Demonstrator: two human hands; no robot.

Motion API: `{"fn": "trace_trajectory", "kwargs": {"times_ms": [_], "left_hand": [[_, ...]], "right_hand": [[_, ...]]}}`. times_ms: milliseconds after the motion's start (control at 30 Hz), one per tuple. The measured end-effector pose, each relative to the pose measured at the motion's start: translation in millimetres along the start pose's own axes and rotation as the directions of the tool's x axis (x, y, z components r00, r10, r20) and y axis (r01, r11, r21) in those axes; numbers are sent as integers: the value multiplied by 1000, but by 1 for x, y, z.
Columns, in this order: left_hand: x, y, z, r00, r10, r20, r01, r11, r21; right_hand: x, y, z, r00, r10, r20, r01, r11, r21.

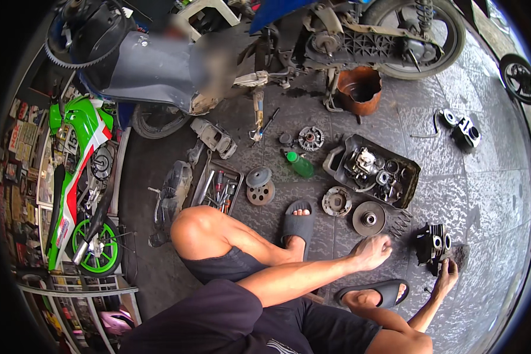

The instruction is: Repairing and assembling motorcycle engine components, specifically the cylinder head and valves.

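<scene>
My left hand (372, 253) is closed, fingers curled in, just right of the clutch disc (369, 218); whatever it may hold is hidden. A dark engine cylinder head (433, 243) with round silver openings lies on the floor to the right. At its near edge, the fingers of my right hand (445, 276) are bent and gripping. A dark patch (459, 257) shows beside those fingertips. Between the disc and the head lies a coil spring (402, 224). Near my right wrist is a small bolt (428, 289).
Ahead sits a black tray (408, 199) of engine parts, with a green bottle (301, 164) to its left. A tool tray (235, 197) is by my left knee. A partly stripped scooter (360, 44) and rusty bucket (360, 105) stand farther off; a green motorbike (79, 147) is left.
</scene>
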State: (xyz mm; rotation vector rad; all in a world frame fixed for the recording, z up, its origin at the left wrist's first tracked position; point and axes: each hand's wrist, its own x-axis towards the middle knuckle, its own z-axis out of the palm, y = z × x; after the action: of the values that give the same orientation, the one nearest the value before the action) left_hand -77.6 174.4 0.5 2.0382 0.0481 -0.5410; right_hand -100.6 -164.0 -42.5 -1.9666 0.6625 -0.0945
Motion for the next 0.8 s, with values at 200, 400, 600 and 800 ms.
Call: {"fn": "trace_trajectory", "kwargs": {"times_ms": [200, 400, 600, 800], "left_hand": [[77, 100, -118, 851, 520, -68, -498, 842, 207], [83, 112, -311, 851, 524, -32, -421, 719, 553], [17, 21, -356, 891, 273, -363, -174, 944, 281], [25, -6, -307, 950, 158, -271, -90, 964, 248]], "right_hand": [[2, -5, 0, 998, 67, 20, -66, 997, -41], [4, -8, -7, 996, 91, -2, -91, 988, -122], [-9, -6, 4, 997, 29, -72, -41, 985, -166], [-24, -17, 17, 993, 41, -108, -49, 996, -70]]}}
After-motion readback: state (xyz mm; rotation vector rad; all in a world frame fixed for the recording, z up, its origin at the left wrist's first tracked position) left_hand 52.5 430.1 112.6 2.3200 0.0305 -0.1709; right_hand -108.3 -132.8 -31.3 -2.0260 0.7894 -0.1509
